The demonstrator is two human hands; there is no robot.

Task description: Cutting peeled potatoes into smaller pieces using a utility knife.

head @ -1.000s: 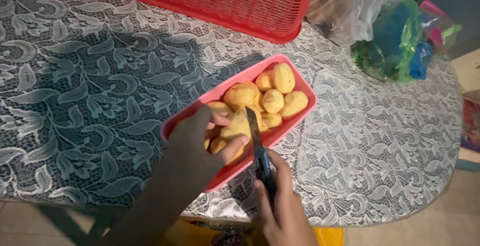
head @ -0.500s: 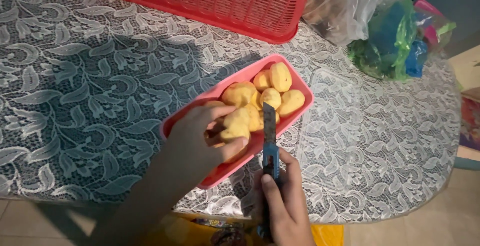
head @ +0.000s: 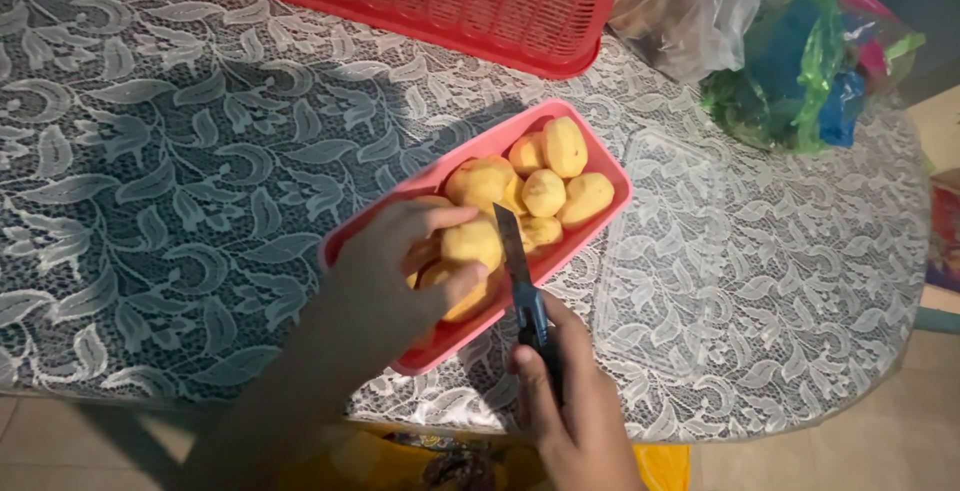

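A counter (head: 150, 151) covered with a grey, leaf-patterned lace cloth carries a pink tray (head: 600, 156) of peeled yellow potatoes (head: 545, 176), with a red basket (head: 480, 1) beyond the fingers and crumpled plastic bags (head: 770, 61) off past the knife tip to the right. The left hand (head: 385, 281) reaches into the near end of the tray, its fingers (head: 440, 219) curled closed around one potato (head: 472, 243), thumb beneath and the rest over the top. The right hand (head: 570, 401) has its fingers clamped around the dark handle of a small knife (head: 520, 276), whose blade lies just beside the held potato. The potato looks firm and fairly light, though its peeled skin is probably damp and slippery, so a full wrap around its widest part should hold it best.
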